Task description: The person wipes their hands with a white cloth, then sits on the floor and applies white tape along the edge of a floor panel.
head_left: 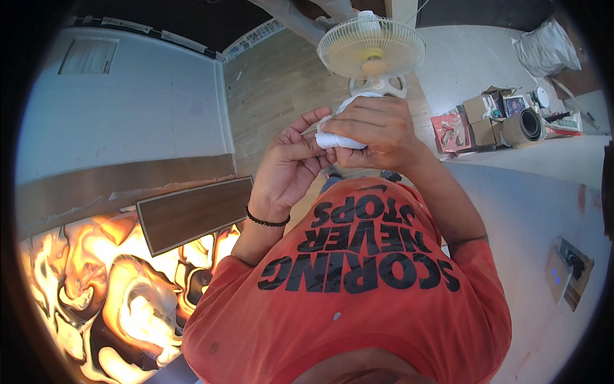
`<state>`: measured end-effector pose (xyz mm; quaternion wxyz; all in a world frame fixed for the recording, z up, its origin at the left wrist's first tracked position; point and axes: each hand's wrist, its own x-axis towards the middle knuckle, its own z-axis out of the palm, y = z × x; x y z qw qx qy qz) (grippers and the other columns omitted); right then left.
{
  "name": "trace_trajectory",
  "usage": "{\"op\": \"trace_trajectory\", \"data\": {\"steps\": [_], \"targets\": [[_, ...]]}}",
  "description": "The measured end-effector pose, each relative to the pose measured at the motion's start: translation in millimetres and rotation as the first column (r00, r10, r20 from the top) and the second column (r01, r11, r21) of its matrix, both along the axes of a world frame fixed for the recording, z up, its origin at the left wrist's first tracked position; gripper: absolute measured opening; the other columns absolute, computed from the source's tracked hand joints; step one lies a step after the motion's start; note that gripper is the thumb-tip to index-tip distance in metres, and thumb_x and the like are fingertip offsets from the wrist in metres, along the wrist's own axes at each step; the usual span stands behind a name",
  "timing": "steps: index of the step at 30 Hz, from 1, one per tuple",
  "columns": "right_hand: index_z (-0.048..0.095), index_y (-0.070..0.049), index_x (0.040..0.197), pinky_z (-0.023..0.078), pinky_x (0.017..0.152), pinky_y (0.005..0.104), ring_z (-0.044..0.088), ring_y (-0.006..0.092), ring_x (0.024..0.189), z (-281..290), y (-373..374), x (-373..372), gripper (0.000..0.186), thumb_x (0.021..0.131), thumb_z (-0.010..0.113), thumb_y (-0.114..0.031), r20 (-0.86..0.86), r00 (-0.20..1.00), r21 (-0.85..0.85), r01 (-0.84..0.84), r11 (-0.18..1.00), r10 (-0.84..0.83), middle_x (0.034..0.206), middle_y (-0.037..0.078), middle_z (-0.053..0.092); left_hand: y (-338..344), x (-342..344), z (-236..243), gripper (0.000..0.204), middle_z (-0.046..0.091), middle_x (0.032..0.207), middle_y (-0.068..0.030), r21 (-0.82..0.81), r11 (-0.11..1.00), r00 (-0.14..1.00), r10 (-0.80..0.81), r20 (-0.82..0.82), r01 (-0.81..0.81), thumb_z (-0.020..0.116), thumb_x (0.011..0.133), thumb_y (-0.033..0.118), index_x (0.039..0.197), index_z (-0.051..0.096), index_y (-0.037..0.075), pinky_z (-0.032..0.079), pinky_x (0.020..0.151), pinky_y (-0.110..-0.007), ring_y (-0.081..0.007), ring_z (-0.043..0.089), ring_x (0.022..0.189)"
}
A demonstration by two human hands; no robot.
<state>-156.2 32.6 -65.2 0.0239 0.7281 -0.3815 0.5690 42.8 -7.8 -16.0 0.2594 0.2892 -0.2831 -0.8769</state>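
Note:
Held up in front of my chest is a wadded or rolled white cloth (339, 140); whether it is fabric or paper I cannot tell. My right hand (385, 130) wraps over it from above and the right, fingers curled round it. On the other side, my left hand (286, 160) has its thumb and lower fingers closed at the cloth's left end, with the index finger raised beside it. Part of the cloth is hidden beneath the right fingers. A dark bead bracelet (268, 221) circles my left wrist.
Just beyond my hands a white standing fan (371, 48) stands on the wood-look floor (268, 83). Boxes, a dark roll (530, 124) and small supplies sit at the right. A brown framed panel (192, 214) and a bright marbled surface (128, 301) lie at the left. An opening with wiring (571, 272) is at the right.

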Motion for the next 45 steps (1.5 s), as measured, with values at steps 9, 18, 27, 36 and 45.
{"op": "trace_trajectory", "data": {"steps": [9,18,27,36,45], "targets": [[0.073,-0.005,0.113,0.054,0.069,0.0284,0.071,0.0161,0.081,7.2,12.0,10.5,0.023,0.093,0.075,-0.016,0.667,0.73,0.27,-0.423,0.865,0.149,0.091,0.008,0.074,9.1,-1.1,-6.7,0.049,0.066,0.106,-0.0087,0.014,1.0,0.948,0.006,-0.317,-0.002,0.06,0.099,0.001,0.146,0.045,0.0,0.049,0.086,-0.034,-0.0169,0.062,0.093],[0.074,-0.005,0.117,0.055,0.085,0.0325,0.07,0.0195,0.098,13.2,4.1,-4.2,0.035,0.083,0.078,-0.003,0.514,0.772,0.198,-0.531,0.824,0.374,0.11,0.008,0.073,13.9,0.1,-8.2,0.053,0.062,0.11,-0.0057,0.075,0.997,0.937,0.01,-0.349,0.017,0.061,0.099,0.003,0.148,0.043,0.002,0.048,0.088,-0.034,-0.0147,0.059,0.092],[0.08,-0.011,0.105,0.056,0.078,0.032,0.073,0.0208,0.093,23.3,8.5,-11.4,0.038,0.068,0.079,-0.002,0.336,0.875,0.273,-0.444,0.853,0.348,0.106,0.006,0.074,20.0,-3.4,-3.0,0.047,0.062,0.117,-0.0083,0.065,0.997,0.983,0.059,-0.176,-0.048,0.06,0.1,0.001,0.144,0.044,0.002,0.051,0.094,-0.033,-0.0132,0.06,0.095],[0.08,-0.017,0.105,0.056,0.069,0.0322,0.071,0.0196,0.082,17.7,12.3,-19.3,0.037,0.068,0.085,-0.02,0.009,0.967,0.255,-0.249,0.934,0.255,0.099,-0.002,0.075,14.1,10.8,-12.3,0.042,0.065,0.121,-0.0112,0.044,0.999,0.998,0.021,-0.052,-0.018,0.059,0.1,0.002,0.14,0.049,0.001,0.053,0.094,-0.035,-0.0184,0.065,0.103],[0.076,-0.014,0.1,0.052,0.063,0.0322,0.069,0.0153,0.075,14.7,18.1,-14.2,0.036,0.065,0.085,-0.02,-0.224,0.972,0.15,-0.044,0.988,0.077,0.091,-0.001,0.073,14.5,10.8,-17.5,0.037,0.066,0.119,-0.0108,-0.039,0.997,0.994,0.066,0.081,-0.063,0.06,0.1,0.005,0.135,0.053,0.001,0.054,0.091,-0.034,-0.0178,0.066,0.1]]}}
